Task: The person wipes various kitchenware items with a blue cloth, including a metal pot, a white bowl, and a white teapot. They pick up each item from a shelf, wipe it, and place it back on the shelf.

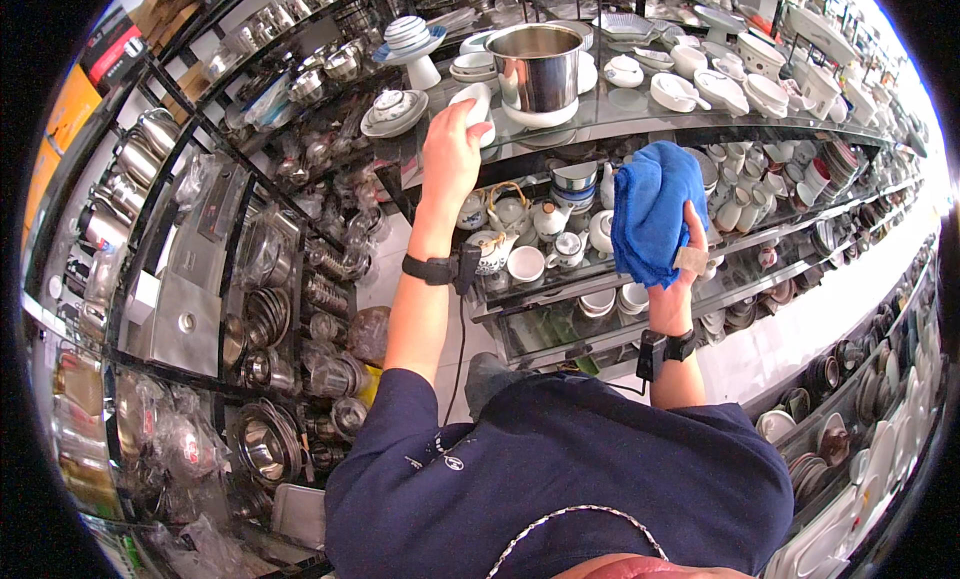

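Note:
My left hand (452,150) grips a white ceramic dish (477,114) at the front left of a glass shelf top (555,134). The dish is tilted and partly covered by my fingers. Just right of it, a tall stainless steel pot (534,73) stands on a white base (536,115). In my right hand (691,241) is a folded blue cloth (652,208), held up before the lower shelves; a tan strip is wrapped on that hand. Left of the dish sits a lidded white bowl (391,106) on plates.
Under the glass top, shelves carry teapots (551,219), cups (526,263) and jugs (739,196). A striped bowl on a cake stand (421,73) rises at the back left. Metal racks with steel kettles (135,185) and pans (266,444) line the left. Plates (877,444) fill a right-hand rack.

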The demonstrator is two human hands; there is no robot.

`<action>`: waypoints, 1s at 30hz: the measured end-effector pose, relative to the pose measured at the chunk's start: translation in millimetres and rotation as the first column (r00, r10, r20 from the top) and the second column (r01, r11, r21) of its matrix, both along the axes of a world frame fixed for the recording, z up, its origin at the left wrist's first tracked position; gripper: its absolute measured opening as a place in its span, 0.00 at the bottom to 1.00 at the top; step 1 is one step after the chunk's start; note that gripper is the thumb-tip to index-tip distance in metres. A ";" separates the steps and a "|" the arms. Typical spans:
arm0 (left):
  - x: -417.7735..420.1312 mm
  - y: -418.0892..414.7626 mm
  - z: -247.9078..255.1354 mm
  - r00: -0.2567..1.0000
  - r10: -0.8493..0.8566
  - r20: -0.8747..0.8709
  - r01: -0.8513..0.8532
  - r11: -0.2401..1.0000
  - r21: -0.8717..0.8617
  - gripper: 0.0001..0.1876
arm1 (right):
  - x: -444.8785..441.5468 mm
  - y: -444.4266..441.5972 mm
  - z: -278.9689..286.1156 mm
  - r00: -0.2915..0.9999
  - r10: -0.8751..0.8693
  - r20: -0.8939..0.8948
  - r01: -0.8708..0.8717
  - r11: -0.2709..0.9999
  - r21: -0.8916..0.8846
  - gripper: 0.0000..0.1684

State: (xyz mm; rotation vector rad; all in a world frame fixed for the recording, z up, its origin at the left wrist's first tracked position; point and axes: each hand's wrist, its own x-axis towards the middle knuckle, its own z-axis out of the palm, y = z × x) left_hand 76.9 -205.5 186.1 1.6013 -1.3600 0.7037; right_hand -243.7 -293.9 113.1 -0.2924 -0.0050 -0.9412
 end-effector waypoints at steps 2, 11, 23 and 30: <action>-2.9 8.9 1.9 0.993 -0.047 -0.105 0.033 0.991 -0.131 0.18 | -2.3 5.5 5.5 0.998 -0.046 -0.036 0.045 0.999 -0.020 0.39; -160.1 62.9 11.9 0.895 -0.445 -0.027 0.416 0.854 -0.313 0.31 | 22.4 97.9 30.9 0.954 -0.261 -0.149 0.199 0.919 -0.340 0.50; -208.2 85.6 -23.2 0.779 -0.623 -0.067 0.608 0.777 -0.163 0.32 | 15.7 87.0 56.4 0.912 -0.353 -0.210 0.289 0.914 -0.284 0.41; -213.7 91.6 -23.9 0.539 -0.756 -0.372 0.623 0.655 -0.428 0.32 | 9.4 68.6 -9.3 0.733 -0.672 -0.107 0.513 0.649 -0.562 0.46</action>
